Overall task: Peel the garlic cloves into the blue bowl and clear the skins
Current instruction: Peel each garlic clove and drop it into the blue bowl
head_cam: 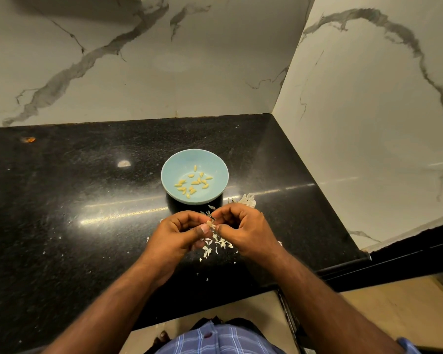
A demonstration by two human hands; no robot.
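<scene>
Both hands meet just in front of the blue bowl, fingers curled inward. The left hand [183,232] and the right hand [241,229] pinch a single garlic clove [210,224] between thumbs and fingertips, held above the counter rather than resting on it. Whether skin still clings to this clove is too small to tell.

The blue bowl [194,176] stands on the black granite counter [74,200], just beyond the hands and apart from them. Peeled cloves [193,183] lie scattered across its bottom, none touching the rim.

Papery skins [216,245] are strewn on the counter directly under and between the hands, with a few stray flecks nearer the front edge. A larger white clump of garlic husk [247,199] sits just right of the bowl, behind the right hand's knuckles.

To the left, the counter stretches wide and dark to the frame's edge. To the right, it ends at a marble side wall [368,123], which meets the marble back wall [138,72] in a corner behind the bowl. The front edge of the counter runs below the forearms, stepping back on the right side.
</scene>
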